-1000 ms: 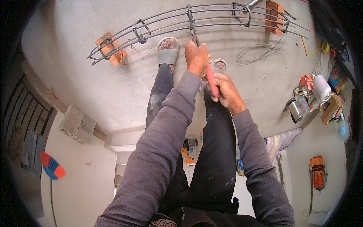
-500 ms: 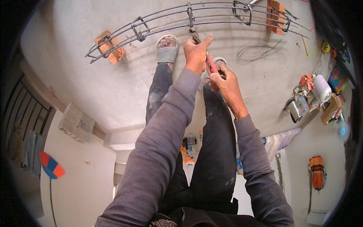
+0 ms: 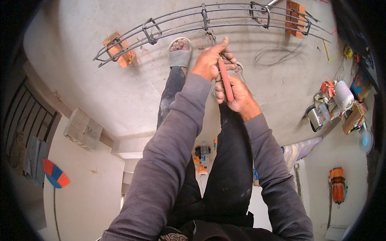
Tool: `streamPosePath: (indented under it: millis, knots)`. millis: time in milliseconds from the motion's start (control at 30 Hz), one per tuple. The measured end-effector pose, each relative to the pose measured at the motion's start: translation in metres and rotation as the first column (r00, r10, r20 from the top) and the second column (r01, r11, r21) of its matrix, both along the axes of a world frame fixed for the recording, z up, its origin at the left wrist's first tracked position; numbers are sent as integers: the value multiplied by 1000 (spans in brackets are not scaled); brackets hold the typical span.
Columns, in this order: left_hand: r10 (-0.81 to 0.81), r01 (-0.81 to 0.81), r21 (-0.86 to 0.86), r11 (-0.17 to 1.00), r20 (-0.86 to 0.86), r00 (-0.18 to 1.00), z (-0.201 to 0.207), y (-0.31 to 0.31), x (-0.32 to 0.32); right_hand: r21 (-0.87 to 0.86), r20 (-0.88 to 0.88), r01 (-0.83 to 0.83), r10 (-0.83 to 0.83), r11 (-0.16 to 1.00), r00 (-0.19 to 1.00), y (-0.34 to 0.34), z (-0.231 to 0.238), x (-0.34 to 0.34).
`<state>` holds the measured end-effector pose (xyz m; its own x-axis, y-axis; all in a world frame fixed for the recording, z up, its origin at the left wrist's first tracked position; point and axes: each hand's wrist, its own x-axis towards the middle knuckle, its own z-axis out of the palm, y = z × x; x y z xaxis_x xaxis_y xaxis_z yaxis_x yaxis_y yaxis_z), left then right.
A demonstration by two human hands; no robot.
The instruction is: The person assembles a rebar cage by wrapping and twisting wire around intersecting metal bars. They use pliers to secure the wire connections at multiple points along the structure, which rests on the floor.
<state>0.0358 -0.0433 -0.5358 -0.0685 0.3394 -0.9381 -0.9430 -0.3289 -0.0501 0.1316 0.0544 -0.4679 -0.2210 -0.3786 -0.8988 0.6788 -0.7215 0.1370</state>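
A pair of red-handled pliers points away from me, its dark jaws close to the lower bar of a long steel rebar cage. Whether the jaws touch the bar or a tie wire there, I cannot make out. My left hand is closed round the pliers below the jaws, thumb stretched upward and fingertips showing on the right. Lower down, my right hand holds the handle end, with a red handle lying across the palm and fingers curled beneath.
The cage rests on an orange brick at left and another brick at right. A loose coil of thin wire lies on the floor. My sandalled feet stand below the cage. A steel cup and clutter are at right.
My right hand has turned and slid slightly lower, uncovering more of the red handle. The left hand's fingers have come into sight, and the pliers' jaws look slightly lower from the cage.
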Motion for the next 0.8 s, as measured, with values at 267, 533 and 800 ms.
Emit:
streamPosePath:
  millis: [267, 533, 800]
  knots:
    - [86, -101, -215, 971, -81, 993, 1, 20, 18, 218, -21, -56, 62, 974, 998, 18, -9, 13]
    - [344, -344, -59, 937, -14, 939, -14, 13, 29, 121, 30, -9, 6, 993, 1000, 33, -6, 7]
    - [432, -434, -67, 898, -41, 901, -19, 14, 28, 461, -72, -101, 150, 882, 986, 25, 35, -20]
